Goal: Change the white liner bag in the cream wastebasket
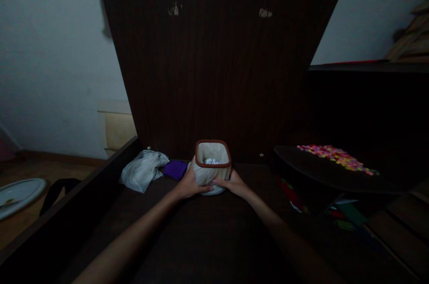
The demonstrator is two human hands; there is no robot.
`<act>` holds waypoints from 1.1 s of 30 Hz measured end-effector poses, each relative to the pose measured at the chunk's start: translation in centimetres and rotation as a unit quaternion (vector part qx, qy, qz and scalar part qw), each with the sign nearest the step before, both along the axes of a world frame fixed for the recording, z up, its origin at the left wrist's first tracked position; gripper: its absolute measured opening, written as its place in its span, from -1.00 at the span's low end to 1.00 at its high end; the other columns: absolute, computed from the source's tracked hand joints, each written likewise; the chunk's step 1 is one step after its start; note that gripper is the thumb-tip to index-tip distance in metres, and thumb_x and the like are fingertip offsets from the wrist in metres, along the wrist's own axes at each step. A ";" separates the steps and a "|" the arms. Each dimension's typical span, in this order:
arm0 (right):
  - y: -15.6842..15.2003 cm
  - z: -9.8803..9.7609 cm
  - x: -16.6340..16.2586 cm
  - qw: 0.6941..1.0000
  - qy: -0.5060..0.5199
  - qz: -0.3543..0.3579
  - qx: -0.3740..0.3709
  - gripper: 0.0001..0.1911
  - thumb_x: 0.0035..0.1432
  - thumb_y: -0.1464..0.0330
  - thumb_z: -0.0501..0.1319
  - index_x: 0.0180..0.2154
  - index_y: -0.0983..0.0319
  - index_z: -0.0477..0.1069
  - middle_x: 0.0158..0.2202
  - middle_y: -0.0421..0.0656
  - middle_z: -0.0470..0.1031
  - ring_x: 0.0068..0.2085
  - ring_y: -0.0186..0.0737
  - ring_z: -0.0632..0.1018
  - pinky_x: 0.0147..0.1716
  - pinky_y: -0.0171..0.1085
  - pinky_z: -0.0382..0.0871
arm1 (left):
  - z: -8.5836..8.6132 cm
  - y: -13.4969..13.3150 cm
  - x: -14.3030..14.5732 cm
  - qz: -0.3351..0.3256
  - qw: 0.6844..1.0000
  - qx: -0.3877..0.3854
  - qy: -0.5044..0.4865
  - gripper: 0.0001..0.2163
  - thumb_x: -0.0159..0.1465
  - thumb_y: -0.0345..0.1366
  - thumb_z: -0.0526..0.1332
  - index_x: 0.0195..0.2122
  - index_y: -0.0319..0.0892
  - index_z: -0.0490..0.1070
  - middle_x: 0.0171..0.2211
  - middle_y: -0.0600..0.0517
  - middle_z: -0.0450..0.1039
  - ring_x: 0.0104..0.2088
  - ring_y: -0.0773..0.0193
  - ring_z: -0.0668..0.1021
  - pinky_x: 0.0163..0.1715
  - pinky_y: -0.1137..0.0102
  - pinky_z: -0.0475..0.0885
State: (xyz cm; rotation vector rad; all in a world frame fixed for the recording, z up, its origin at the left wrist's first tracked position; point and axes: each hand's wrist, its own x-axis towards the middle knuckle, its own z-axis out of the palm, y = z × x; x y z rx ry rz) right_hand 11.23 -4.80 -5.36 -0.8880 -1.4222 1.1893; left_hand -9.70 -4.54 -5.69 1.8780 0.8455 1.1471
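Observation:
Between both my hands is a small bin (213,154) with a brown rim and a pale liner bag folded over its outside. Crumpled white and silvery scraps (212,161) lie at the bottom of it. My left hand (189,183) is wrapped round its left side, the thumb across the front. My right hand (233,183) grips the right side, thumb also on the front. The bin stands upright near the dark back panel; whether its base touches the surface I cannot tell. Left of it lie a purple cloth (175,169) and a crumpled white plastic bag (144,170).
A dark shelf (321,172) at the right bears a spread of small pink and yellow pieces (335,157). Coloured items lie beneath it. A raised dark side board (77,199) runs along the left. On the floor beyond is a white round lid or tray (23,192).

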 end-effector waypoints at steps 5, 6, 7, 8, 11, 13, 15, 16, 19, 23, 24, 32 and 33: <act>1.8 -0.4 -0.1 1.000 0.001 -0.012 0.002 -0.34 -0.28 0.23 0.57 -0.07 0.20 0.51 -0.07 -0.08 0.65 -0.02 0.02 0.62 0.10 0.06 0.45 | 0.0 1.7 -0.1 -0.009 1.000 -0.007 -0.016 -0.01 -0.03 -0.04 0.55 0.34 -0.25 0.10 0.14 -0.26 0.38 0.22 -0.13 0.42 0.36 -0.13 0.02; 2.0 -0.5 -0.1 1.000 0.001 -0.014 0.001 -0.32 -0.28 0.24 0.57 -0.06 0.20 0.50 -0.07 -0.08 0.65 -0.02 0.02 0.62 0.10 0.06 0.45 | 0.0 2.0 -0.1 -0.010 1.000 -0.010 -0.016 0.00 -0.03 -0.04 0.55 0.34 -0.24 0.09 0.14 -0.26 0.39 0.22 -0.12 0.43 0.36 -0.14 0.03; 2.3 -0.6 -0.1 1.000 -0.001 -0.018 0.000 -0.31 -0.29 0.24 0.58 -0.04 0.20 0.50 -0.07 -0.07 0.66 -0.02 0.02 0.62 0.10 0.07 0.44 | 0.1 2.2 -0.2 -0.011 1.000 -0.013 -0.016 0.00 -0.03 -0.03 0.54 0.34 -0.24 0.09 0.13 -0.25 0.40 0.21 -0.12 0.44 0.35 -0.15 0.04; 2.5 -0.7 -0.1 1.000 -0.002 -0.023 -0.002 -0.30 -0.29 0.24 0.58 -0.04 0.21 0.50 -0.08 -0.07 0.66 -0.02 0.03 0.62 0.10 0.08 0.44 | 0.1 2.4 -0.2 -0.012 1.000 -0.015 -0.015 0.00 -0.03 -0.02 0.54 0.34 -0.25 0.09 0.12 -0.26 0.41 0.19 -0.12 0.46 0.34 -0.16 0.05; 3.0 -1.0 -0.1 0.999 -0.008 -0.034 -0.006 -0.30 -0.30 0.22 0.58 -0.04 0.20 0.50 -0.09 -0.08 0.66 -0.03 0.03 0.62 0.10 0.11 0.43 | 0.0 3.0 -0.3 -0.007 1.000 -0.012 -0.009 -0.01 -0.03 -0.02 0.54 0.33 -0.29 0.12 0.12 -0.29 0.41 0.18 -0.13 0.47 0.34 -0.16 0.08; 3.1 -1.0 -0.1 0.999 -0.013 -0.035 -0.006 -0.30 -0.29 0.21 0.57 -0.04 0.20 0.50 -0.07 -0.07 0.65 -0.02 0.04 0.61 0.11 0.12 0.42 | 0.1 3.3 -0.4 -0.005 1.000 -0.002 -0.002 -0.01 -0.04 -0.04 0.55 0.33 -0.30 0.13 0.12 -0.29 0.41 0.19 -0.15 0.46 0.34 -0.14 0.10; 2.9 -0.8 0.0 0.999 -0.018 -0.029 -0.005 -0.29 -0.27 0.20 0.57 -0.02 0.21 0.50 -0.04 -0.04 0.63 0.01 0.07 0.60 0.14 0.15 0.39 | 0.3 3.4 -0.5 -0.008 1.000 0.007 0.004 -0.01 -0.03 -0.04 0.54 0.35 -0.27 0.12 0.13 -0.26 0.41 0.20 -0.17 0.44 0.34 -0.11 0.12; 2.8 -0.6 0.2 0.999 -0.023 -0.027 -0.004 -0.27 -0.27 0.21 0.57 0.00 0.21 0.49 0.00 -0.03 0.62 0.05 0.09 0.58 0.16 0.16 0.36 | 0.5 3.3 -0.7 -0.011 1.000 0.011 0.005 0.00 -0.04 -0.05 0.55 0.36 -0.25 0.11 0.15 -0.24 0.40 0.21 -0.18 0.43 0.35 -0.10 0.12; 2.0 0.2 1.2 0.997 -0.066 -0.029 0.009 -0.12 -0.29 0.21 0.58 0.13 0.21 0.43 0.18 0.04 0.48 0.22 0.15 0.45 0.28 0.19 0.19 | 1.3 2.7 -1.7 -0.014 1.000 0.015 0.017 0.08 -0.12 -0.09 0.59 0.39 -0.19 0.07 0.25 -0.25 0.30 0.30 -0.21 0.33 0.36 -0.10 0.08; 0.6 1.3 3.6 0.985 -0.167 -0.033 0.028 0.16 -0.34 0.17 0.60 0.31 0.18 0.23 0.41 0.08 0.15 0.40 0.17 0.18 0.37 0.19 -0.05 | 3.0 1.6 -4.2 0.019 0.996 0.009 0.081 0.10 -0.13 -0.10 0.59 0.40 -0.15 0.06 0.36 -0.30 0.15 0.36 -0.21 0.25 0.37 -0.10 0.07; 0.2 1.5 4.3 0.980 -0.192 -0.039 0.025 0.19 -0.34 0.14 0.60 0.33 0.18 0.20 0.43 0.09 0.09 0.42 0.18 0.14 0.37 0.21 -0.07 | 3.5 1.3 -4.9 0.048 0.994 0.009 0.102 0.07 -0.11 -0.08 0.58 0.38 -0.16 0.09 0.35 -0.32 0.17 0.34 -0.23 0.28 0.35 -0.11 0.11; -4.6 4.0 6.6 0.865 -0.501 0.008 -0.009 0.02 0.16 -0.14 0.21 0.40 0.36 0.05 0.48 0.12 -0.14 0.48 0.14 -0.09 0.42 0.12 -0.17 | 6.0 -3.2 -7.8 0.195 0.939 0.152 0.240 -0.54 0.31 -0.08 0.23 0.16 -0.19 0.33 0.11 -0.21 0.46 0.12 -0.08 0.51 0.15 -0.01 0.40; -5.4 4.2 6.4 0.843 -0.537 0.031 -0.009 -0.01 0.21 -0.15 0.15 0.40 0.39 0.05 0.48 0.12 -0.16 0.48 0.15 -0.11 0.42 0.12 -0.17 | 6.0 -4.1 -7.7 0.185 0.935 0.155 0.261 -0.60 0.33 -0.11 0.21 0.12 -0.20 0.36 0.06 -0.19 0.49 0.08 -0.06 0.53 0.12 0.00 0.43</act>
